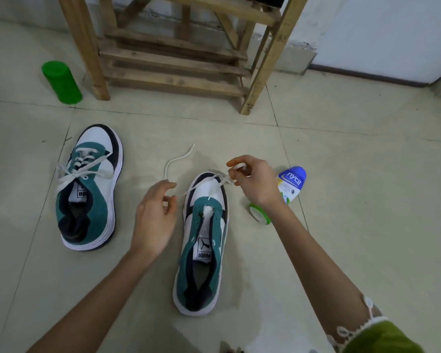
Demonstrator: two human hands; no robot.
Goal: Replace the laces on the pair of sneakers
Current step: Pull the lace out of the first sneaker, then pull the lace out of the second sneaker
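Left hand (pixel 153 217) and right hand (pixel 255 182) each pinch lace (pixel 166 167) over unlaced shoe (pixel 204 240); slack bunched at right may knot if tugged.

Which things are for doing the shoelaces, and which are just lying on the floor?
For the job: laced sneaker, unlaced sneaker, white lace pinched by the left hand and right hand.
Just lying about: green canister, Nycil bottle, wooden rack.
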